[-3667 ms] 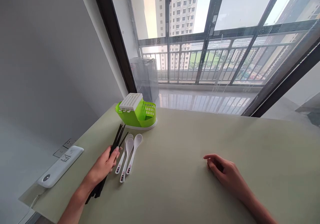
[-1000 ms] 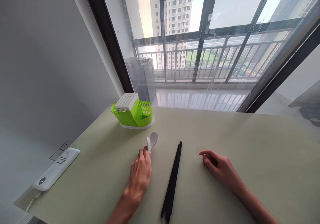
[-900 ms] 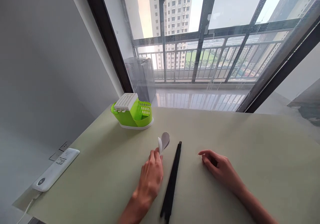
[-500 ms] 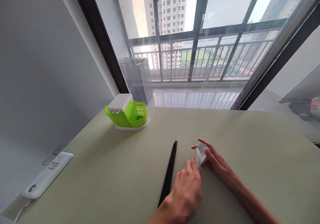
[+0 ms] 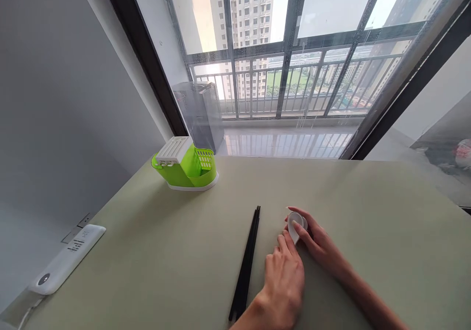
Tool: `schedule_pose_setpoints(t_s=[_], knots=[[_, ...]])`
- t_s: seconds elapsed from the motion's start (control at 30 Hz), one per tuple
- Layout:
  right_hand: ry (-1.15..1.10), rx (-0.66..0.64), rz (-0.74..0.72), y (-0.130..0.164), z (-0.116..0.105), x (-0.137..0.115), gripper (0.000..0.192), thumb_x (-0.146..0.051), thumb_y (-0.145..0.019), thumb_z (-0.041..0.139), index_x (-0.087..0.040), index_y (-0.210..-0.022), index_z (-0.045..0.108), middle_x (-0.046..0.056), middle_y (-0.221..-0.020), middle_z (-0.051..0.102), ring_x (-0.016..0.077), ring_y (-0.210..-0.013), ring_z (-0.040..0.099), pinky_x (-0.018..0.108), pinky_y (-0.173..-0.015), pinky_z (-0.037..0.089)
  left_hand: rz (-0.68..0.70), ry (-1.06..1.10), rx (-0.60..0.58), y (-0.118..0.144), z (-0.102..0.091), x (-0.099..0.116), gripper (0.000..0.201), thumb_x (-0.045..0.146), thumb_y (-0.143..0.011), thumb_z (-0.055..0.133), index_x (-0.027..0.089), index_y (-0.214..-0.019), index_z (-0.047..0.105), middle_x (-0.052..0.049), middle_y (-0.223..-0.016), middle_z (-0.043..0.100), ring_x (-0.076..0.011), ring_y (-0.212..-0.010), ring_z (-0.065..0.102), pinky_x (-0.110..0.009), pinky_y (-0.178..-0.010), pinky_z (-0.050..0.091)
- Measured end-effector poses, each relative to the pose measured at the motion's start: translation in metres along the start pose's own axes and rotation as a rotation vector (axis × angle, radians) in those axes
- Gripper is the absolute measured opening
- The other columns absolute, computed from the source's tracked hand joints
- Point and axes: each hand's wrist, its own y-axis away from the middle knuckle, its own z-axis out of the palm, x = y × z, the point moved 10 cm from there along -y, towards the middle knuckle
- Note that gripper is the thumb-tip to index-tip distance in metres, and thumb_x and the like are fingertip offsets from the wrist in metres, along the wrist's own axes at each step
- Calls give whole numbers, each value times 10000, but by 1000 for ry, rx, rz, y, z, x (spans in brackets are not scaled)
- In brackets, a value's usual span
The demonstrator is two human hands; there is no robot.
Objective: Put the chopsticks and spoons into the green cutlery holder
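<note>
Both of my hands are together on white soup spoons, which look nested, one bowl edge showing behind another. Around the spoon bowls curl the fingers of my right hand, its thumb resting on the inside. My left hand is closed at the handle end, where the fingers hide most of the handles. Just left of that hand, a bundle of black chopsticks lies lengthwise on the pale green table.
A green and white utensil holder stands at the table's far left, by the window frame. On the left edge rests a white power strip with a cable. Beyond the far edge is a glass window.
The spoons have been turned so their bowls face up toward me, with my right thumb now in the bowl. My left hand has shifted slightly right. The chopsticks stay put.
</note>
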Motion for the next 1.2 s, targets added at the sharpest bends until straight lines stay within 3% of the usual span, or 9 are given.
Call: schedule_pose_setpoints(t_s=[0.1, 0.23, 0.5, 0.7, 0.83, 0.93, 1.1, 1.2], knots=[[32, 7, 1, -1, 0, 3, 446, -503, -1028, 364, -259, -1391, 448, 63, -1131, 687, 197, -919, 670, 359, -906, 539, -54, 18, -18, -5, 2, 0, 580, 89, -890, 578, 188, -1461, 545, -172, -1119, 725, -230, -835, 711, -297, -661, 590], [130, 62, -35, 0, -4, -4, 394, -456, -1035, 327, -253, -1324, 501, 48, -1068, 687, 180, -859, 658, 324, -846, 532, -19, 15, -52, -4, 0, 4, 557, 67, -902, 559, 119, -1455, 537, -158, -1010, 727, -228, -812, 696, -310, -670, 583], [295, 94, -166, 4, 0, -22, 336, -310, -1024, 296, -257, -1232, 556, 49, -1074, 655, 177, -937, 645, 305, -861, 514, 15, -10, -114, 1, -6, 11, 491, 78, -904, 554, 96, -1394, 585, -156, -963, 701, -236, -811, 671, -315, -642, 549], [388, 68, -171, 6, 5, -25, 279, -274, -1021, 306, -255, -1139, 559, 60, -1087, 648, 171, -861, 658, 300, -804, 521, 57, 44, -149, 2, -9, 12, 351, 133, -911, 593, 89, -1254, 656, -153, -997, 680, -237, -826, 653, -347, -677, 534], [454, 69, -188, 6, 5, -28, 263, -267, -1014, 319, -258, -1118, 560, 57, -1108, 639, 175, -879, 656, 301, -779, 519, 92, 96, -200, 6, -11, 12, 508, 351, -882, 714, 57, -1286, 619, -154, -1038, 672, -257, -882, 647, -370, -738, 539], [453, 65, -220, 6, 4, -29, 271, -262, -1018, 310, -258, -1113, 564, 62, -1113, 632, 192, -977, 639, 321, -845, 516, 111, 125, -254, 11, -13, 12, 665, 460, -860, 734, 32, -1343, 571, -164, -1078, 671, -270, -933, 646, -372, -790, 542], [424, 47, -252, 7, 3, -30, 273, -255, -1026, 303, -250, -1090, 568, 81, -1119, 622, 211, -1067, 604, 359, -919, 504, 217, 215, -339, 22, -33, 6, 556, 498, -946, 603, 85, -1316, 584, -137, -1084, 666, -268, -966, 641, -377, -827, 526], [429, 45, -255, 7, 2, -31, 282, -261, -1030, 300, -248, -1099, 574, 81, -1120, 622, 209, -1055, 606, 364, -916, 506, 283, 259, -302, 17, -61, -16, 459, 498, -1002, 490, 153, -1282, 605, -102, -1074, 657, -248, -960, 630, -379, -845, 516]])
